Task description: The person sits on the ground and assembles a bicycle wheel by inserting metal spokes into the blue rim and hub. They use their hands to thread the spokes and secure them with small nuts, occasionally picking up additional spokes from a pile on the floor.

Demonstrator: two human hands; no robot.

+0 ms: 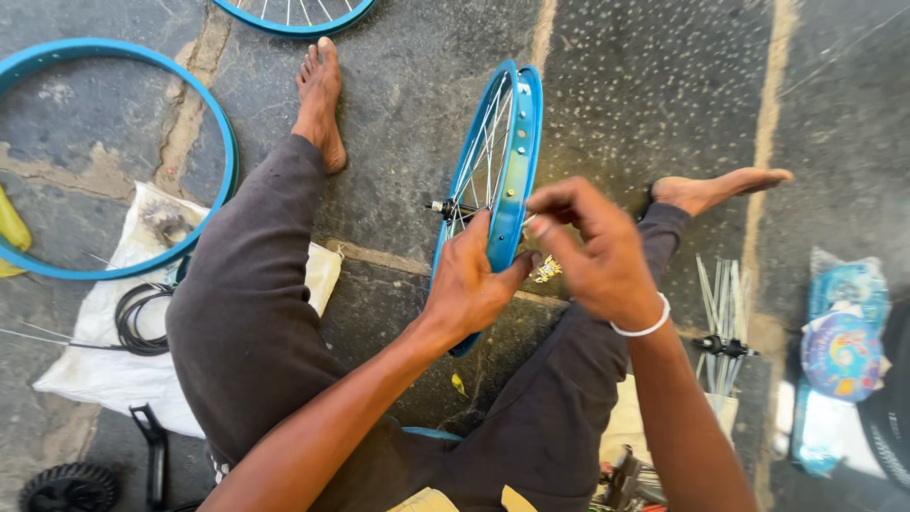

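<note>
A small blue bicycle wheel [500, 152] with silver spokes and a hub axle [441, 207] stands upright on edge between my outstretched legs. My left hand [471, 280] grips its rim from the near side, thumb against the rim's right face. My right hand [590, 251], a white band on its wrist, hovers at the rim's right side with fingertips pinched together; something small may be between them but I cannot make it out. A little cluster of brass spoke nipples [547, 269] shows just below those fingers.
A bare blue rim [220, 123] lies at the left on a white sack [114, 370] with a coil of black cable [137, 318]. Another spoked rim [284, 24] is at the top. Loose spokes and a hub [722, 332] lie right, beside blue packets [844, 341]. A small black wheel [68, 486] sits bottom left.
</note>
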